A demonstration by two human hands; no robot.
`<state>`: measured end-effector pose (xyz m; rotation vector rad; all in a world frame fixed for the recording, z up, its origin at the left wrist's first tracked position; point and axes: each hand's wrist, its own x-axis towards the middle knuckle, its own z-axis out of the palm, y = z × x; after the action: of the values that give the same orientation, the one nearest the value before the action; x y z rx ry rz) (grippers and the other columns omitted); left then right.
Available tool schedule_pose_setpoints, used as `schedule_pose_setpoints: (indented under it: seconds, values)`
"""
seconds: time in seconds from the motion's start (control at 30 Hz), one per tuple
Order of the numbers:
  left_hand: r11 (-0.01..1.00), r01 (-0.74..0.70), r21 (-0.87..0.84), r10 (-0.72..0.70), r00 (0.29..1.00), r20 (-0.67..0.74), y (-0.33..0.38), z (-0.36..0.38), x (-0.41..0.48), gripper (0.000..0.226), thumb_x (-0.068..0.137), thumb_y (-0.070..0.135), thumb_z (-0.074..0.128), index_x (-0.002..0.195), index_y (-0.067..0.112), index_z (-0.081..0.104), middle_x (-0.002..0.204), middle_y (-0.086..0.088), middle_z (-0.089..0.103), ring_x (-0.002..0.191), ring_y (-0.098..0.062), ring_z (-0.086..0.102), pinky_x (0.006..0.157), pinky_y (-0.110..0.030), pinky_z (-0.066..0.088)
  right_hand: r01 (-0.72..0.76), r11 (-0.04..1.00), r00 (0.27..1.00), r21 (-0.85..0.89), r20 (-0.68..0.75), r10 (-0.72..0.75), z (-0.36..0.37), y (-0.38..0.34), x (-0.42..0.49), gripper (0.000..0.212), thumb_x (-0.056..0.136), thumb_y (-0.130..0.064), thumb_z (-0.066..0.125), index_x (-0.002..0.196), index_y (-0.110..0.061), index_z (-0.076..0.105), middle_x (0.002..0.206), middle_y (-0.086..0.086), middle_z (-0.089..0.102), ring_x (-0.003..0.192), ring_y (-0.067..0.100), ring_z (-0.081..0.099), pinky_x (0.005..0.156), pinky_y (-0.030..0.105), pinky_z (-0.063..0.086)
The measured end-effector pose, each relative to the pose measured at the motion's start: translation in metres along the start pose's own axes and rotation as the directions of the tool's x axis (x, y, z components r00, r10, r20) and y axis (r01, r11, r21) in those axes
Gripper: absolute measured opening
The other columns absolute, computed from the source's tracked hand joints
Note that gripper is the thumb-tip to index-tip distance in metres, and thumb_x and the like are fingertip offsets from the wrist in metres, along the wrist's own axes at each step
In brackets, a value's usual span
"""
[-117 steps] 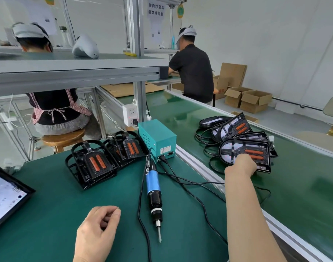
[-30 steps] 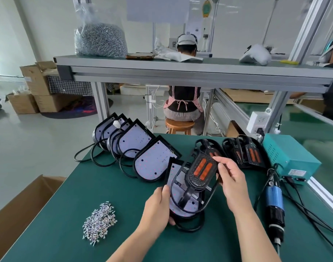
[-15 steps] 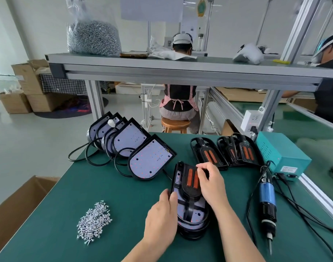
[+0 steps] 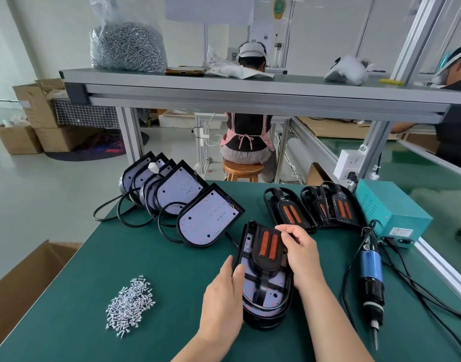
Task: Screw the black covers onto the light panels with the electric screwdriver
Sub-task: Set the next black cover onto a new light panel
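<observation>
Black orange-striped plastic cover (image 4: pixel 267 254), tilted up a second ago, lies flat on the white D-shaped light panel (image 4: pixel 250 284) mid green bench (image 4: pixel 158 270). The right hand (image 4: pixel 300 254) grips it, and the left hand (image 4: pixel 224 296) presses the panel's rim, fingers straight. Five bare panels (image 4: pixel 207 220) far-left corner, three spare covers (image 4: pixel 289 212) far-right, one blue screwdriver (image 4: pixel 370 275).

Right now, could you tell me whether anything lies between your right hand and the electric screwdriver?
Nothing blocks it: the electric screwdriver lies on the mat to the right of the right hand, with only a black cable looping between them.
</observation>
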<state>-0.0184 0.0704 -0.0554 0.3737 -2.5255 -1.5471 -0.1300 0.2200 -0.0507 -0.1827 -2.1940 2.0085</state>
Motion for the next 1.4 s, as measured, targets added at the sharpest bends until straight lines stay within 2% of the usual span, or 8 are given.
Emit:
schedule_pose_setpoints:
  seconds: [0.2,0.37,0.53,0.7,0.9,1.03,1.23,1.4]
  values:
    - [0.997,-0.042,-0.07,0.041,0.999,-0.011,0.002,-0.002,-0.002,0.066,0.095,0.059,0.024,0.149,0.025,0.042,0.117,-0.019,0.069,0.108,-0.041,0.064,0.097,-0.044,0.05,-0.011,0.973,0.999,0.229,-0.046,0.022,-0.002,0.003,0.0,0.027,0.099,-0.004,0.061,0.095,-0.023,0.078,0.094,-0.002,0.078,0.093,0.017,0.074,0.084,0.032,0.058]
    - [0.997,-0.034,-0.071,0.033,0.999,-0.009,0.004,-0.005,-0.004,0.074,0.088,0.066,0.023,0.149,0.028,0.042,0.107,-0.019,0.071,0.101,-0.038,0.068,0.091,-0.046,0.053,0.093,0.994,0.986,0.051,0.135,-0.099,-0.009,0.0,0.001,0.038,0.097,0.0,0.058,0.086,-0.029,0.079,0.115,-0.01,0.074,0.119,0.008,0.064,0.102,0.029,0.049]
    - [1.0,0.018,0.022,-0.018,1.0,0.013,-0.001,0.001,0.003,0.041,0.105,0.042,0.032,0.144,0.034,0.043,0.073,0.005,0.063,0.041,-0.007,0.056,0.05,-0.022,0.046,0.295,0.898,0.953,-0.326,0.165,-0.254,-0.001,0.004,-0.005,0.028,0.097,0.004,0.056,0.099,-0.019,0.072,0.137,-0.013,0.046,0.136,0.004,0.038,0.11,0.02,0.025]
    - [0.99,-0.012,0.143,0.023,0.997,-0.073,0.001,-0.009,0.015,0.038,0.102,0.045,0.033,0.084,0.025,0.06,0.089,0.002,0.053,0.076,-0.018,0.054,0.083,-0.041,0.05,0.165,0.891,0.986,-0.424,0.046,-0.16,-0.001,0.004,-0.005,0.019,0.098,-0.021,0.062,0.117,-0.018,0.058,0.121,-0.002,0.055,0.117,0.019,0.053,0.093,0.028,0.037]
    - [0.981,0.096,0.171,-0.024,0.924,-0.383,0.006,-0.061,0.076,0.035,0.094,0.029,0.061,0.125,0.03,0.044,0.111,0.0,0.049,0.076,-0.025,0.059,0.071,-0.035,0.045,0.082,0.919,0.994,-0.386,0.103,-0.045,0.001,0.0,-0.005,0.045,0.089,-0.052,0.07,0.124,-0.026,0.06,0.108,-0.016,0.061,0.099,0.005,0.06,0.085,0.021,0.044]
    - [0.935,-0.081,0.345,0.116,0.99,-0.081,0.013,-0.046,0.086,0.014,0.099,0.026,0.053,0.098,0.026,0.067,0.068,0.007,0.063,0.059,-0.02,0.057,0.064,-0.031,0.054,0.009,0.989,0.995,-0.146,0.098,0.006,0.001,0.001,-0.001,0.027,0.087,-0.041,0.078,0.107,-0.025,0.069,0.09,-0.017,0.059,0.084,0.001,0.057,0.075,0.017,0.042]
    - [0.978,0.047,0.204,-0.121,0.922,0.368,0.045,-0.024,0.105,0.027,0.103,0.012,0.045,0.081,0.017,0.059,0.075,0.003,0.055,0.076,-0.021,0.067,0.075,-0.029,0.056,-0.143,0.983,0.965,0.118,0.238,0.112,-0.005,-0.006,-0.001,0.025,0.093,-0.034,0.072,0.088,-0.011,0.076,0.078,0.0,0.075,0.065,0.009,0.066,0.06,0.018,0.053]
    - [0.915,-0.08,0.395,-0.053,0.948,0.314,0.036,-0.004,0.115,0.035,0.102,-0.004,0.038,0.136,-0.011,0.043,0.139,-0.026,0.043,0.132,-0.04,0.044,0.109,-0.037,0.039,-0.211,0.972,0.92,0.101,0.356,0.162,-0.004,-0.01,-0.003,0.047,0.081,-0.051,0.068,0.093,-0.006,0.068,0.073,0.005,0.064,0.058,0.014,0.056,0.053,0.022,0.048]
